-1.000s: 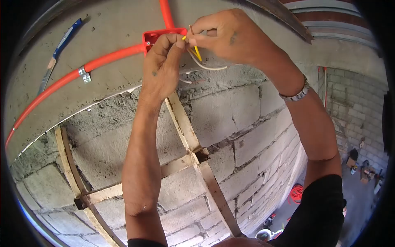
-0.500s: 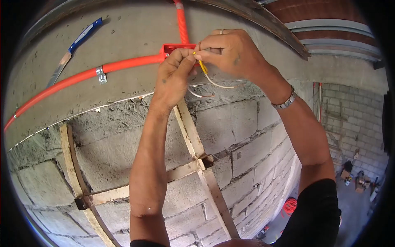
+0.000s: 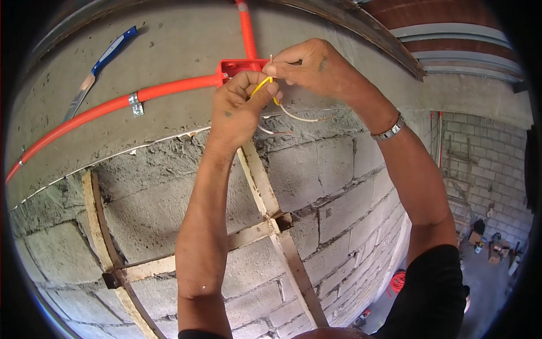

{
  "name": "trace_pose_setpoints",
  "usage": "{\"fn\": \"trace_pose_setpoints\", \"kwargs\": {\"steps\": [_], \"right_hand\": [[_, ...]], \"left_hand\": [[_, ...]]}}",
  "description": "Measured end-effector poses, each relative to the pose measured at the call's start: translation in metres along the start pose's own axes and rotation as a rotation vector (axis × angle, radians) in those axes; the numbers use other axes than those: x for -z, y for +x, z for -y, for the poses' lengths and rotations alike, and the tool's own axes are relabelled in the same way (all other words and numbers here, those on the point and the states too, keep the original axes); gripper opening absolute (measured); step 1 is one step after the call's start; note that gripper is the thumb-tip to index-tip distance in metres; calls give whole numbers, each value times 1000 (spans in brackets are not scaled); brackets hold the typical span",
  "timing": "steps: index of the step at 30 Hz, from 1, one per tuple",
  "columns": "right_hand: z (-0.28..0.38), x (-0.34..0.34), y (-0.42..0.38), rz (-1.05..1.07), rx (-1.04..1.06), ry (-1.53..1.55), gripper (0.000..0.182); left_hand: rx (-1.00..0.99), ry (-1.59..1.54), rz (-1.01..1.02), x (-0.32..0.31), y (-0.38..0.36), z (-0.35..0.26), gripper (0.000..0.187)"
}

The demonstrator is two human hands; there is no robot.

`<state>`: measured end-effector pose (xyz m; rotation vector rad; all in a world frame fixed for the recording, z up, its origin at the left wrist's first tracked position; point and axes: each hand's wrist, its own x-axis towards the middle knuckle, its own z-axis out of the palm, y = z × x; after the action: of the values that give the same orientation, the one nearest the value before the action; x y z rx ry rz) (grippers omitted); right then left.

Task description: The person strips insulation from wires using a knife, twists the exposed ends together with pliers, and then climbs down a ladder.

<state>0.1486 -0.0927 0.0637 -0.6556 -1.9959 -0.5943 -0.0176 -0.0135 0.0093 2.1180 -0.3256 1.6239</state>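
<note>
Yellow wires (image 3: 261,86) rise to a bend between my hands, in front of a red junction box (image 3: 222,72) on the wall. My left hand (image 3: 240,110) is closed, thumb and fingers pinching the yellow wires below the bend. My right hand (image 3: 310,69) pinches at the top of the bend, and a thin pale tip sticks up above its fingers. A white wire (image 3: 299,118) with a bare copper end hangs out to the right below the hands. Another white wire (image 3: 266,131) shows lower, beside my left wrist. Fingers hide part of the box.
Red conduit (image 3: 175,87) runs left from the box under a metal clamp (image 3: 136,105); corrugated red conduit (image 3: 247,34) goes up. A blue-handled saw (image 3: 113,52) rests behind the conduit. Below is a rusty metal frame (image 3: 257,181) against the block wall. Red coil (image 3: 397,282) lies on the floor.
My right hand has shifted slightly left and its grip has changed, with a thin tip now showing above the fingers. More of the yellow wires shows, arched above my left thumb.
</note>
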Motion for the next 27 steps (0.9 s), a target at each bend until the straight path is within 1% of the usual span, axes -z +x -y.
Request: {"fn": "trace_pose_setpoints", "kwargs": {"steps": [1, 3, 6, 15, 22, 24, 25, 27], "right_hand": [[0, 2, 0, -1, -1, 0, 24], [4, 9, 0, 32, 6, -186, 26], [9, 10, 2, 52, -43, -182, 26], [5, 6, -2, 37, -50, -174, 22], [12, 7, -4, 69, -72, -190, 21], [9, 6, -6, 94, -92, -144, 28], [8, 4, -6, 94, -93, -143, 28], [8, 2, -7, 37, -83, -132, 22]], "left_hand": [[1, 0, 2, -1, 0, 0, 13], [-9, 44, -18, -2, 0, -1, 12], [1, 64, -21, -2, -1, 0, 11], [-1, 125, -24, -5, -6, -1, 11], [18, 92, -30, -6, -8, -1, 11], [39, 65, -31, -7, -9, -2, 11], [40, 65, -31, -6, -9, -1, 11], [34, 66, -37, -6, -8, 3, 11]]}}
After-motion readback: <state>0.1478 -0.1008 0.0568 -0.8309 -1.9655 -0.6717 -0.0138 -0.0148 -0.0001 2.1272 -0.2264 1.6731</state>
